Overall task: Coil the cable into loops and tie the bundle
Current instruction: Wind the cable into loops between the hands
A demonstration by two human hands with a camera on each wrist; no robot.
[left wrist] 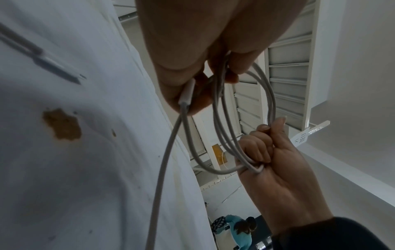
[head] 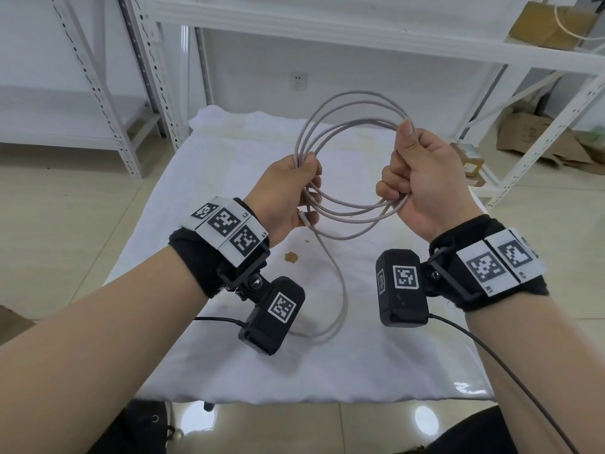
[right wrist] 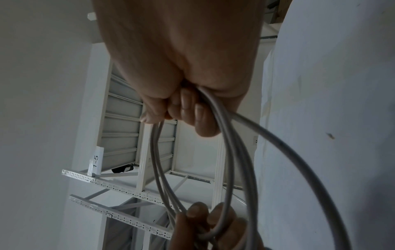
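Observation:
A light grey cable (head: pixel 352 122) is wound into several loops held in the air above the white cloth (head: pixel 360 355). My left hand (head: pixel 294 188) grips the left side of the loops, and a white connector (left wrist: pixel 188 93) lies against its palm. My right hand (head: pixel 415 178) grips the right side, fingers curled round the strands (right wrist: pixel 215 118), thumb up along them. A loose length of the cable (head: pixel 340 290) hangs from my left hand and curves down onto the cloth.
The cloth covers a small table and carries a brown stain (head: pixel 290 257). White metal shelving (head: pixel 360 31) stands behind, with cardboard (head: pixel 550 24) on it and more on the floor at the right. Black camera leads (head: pixel 510 371) trail from my wrists.

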